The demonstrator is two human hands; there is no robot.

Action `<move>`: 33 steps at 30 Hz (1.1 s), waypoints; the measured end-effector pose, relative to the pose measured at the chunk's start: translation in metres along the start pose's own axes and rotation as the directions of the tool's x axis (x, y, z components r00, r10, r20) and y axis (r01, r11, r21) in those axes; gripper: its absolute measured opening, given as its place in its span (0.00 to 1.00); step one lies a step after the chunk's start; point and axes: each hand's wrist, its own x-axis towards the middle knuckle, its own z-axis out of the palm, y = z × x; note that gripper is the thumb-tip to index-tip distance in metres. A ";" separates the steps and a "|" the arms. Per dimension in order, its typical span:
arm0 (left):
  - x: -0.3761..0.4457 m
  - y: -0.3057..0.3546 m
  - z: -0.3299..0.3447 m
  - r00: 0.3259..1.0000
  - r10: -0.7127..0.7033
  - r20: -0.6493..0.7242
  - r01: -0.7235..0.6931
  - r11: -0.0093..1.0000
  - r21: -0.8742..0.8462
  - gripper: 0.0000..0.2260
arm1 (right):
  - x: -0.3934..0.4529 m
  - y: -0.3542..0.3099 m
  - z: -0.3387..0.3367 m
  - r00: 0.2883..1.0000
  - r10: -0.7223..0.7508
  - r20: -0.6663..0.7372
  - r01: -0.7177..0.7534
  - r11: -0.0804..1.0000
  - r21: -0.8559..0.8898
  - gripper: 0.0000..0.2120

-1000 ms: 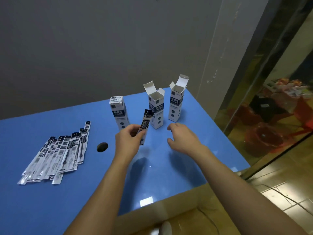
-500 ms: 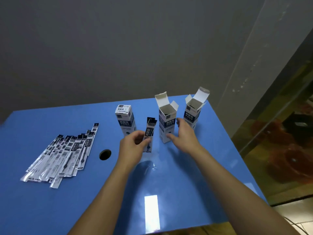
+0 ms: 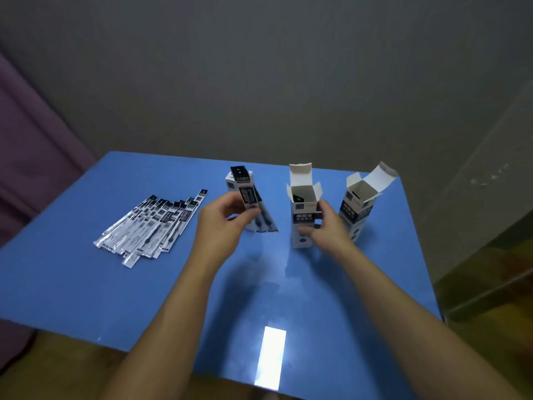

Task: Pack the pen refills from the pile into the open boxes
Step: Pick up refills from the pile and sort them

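Observation:
My left hand (image 3: 222, 223) pinches a small bunch of wrapped pen refills (image 3: 248, 194), held upright with their lower ends fanned out near the blue table (image 3: 86, 284). They stand in front of a closed white box (image 3: 230, 180), mostly hidden behind them. My right hand (image 3: 326, 232) grips the middle open box (image 3: 302, 209), thumb and fingers around its lower half. A second open box (image 3: 360, 203) stands to its right, flap up. The pile of refills (image 3: 150, 223) lies flat on the left.
The table ends close on the right beside a glossy brown floor (image 3: 490, 278) and a wall. A grey wall (image 3: 259, 82) rises behind the boxes. A bright light reflection (image 3: 271, 356) sits on the near table edge.
The camera view swung left and tilted. My right hand moved onto the middle open box and took hold of it. My left hand raised the refills in front of the closed box.

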 end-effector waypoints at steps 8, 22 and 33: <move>-0.009 0.052 -0.007 0.980 0.142 -0.142 -0.172 0.959 -0.225 0.09 | -0.018 -0.009 0.005 0.967 -0.252 0.045 0.254 0.967 -0.031 0.20; -0.018 0.054 -0.006 0.962 0.269 0.041 -0.259 0.950 -0.175 0.09 | -0.030 -0.021 0.010 0.838 -0.545 -0.032 0.536 0.831 -0.148 0.21; -0.014 0.037 -0.005 0.872 0.421 0.249 -0.486 0.808 0.334 0.10 | -0.029 -0.022 0.008 0.817 -0.575 -0.048 0.561 0.811 -0.168 0.22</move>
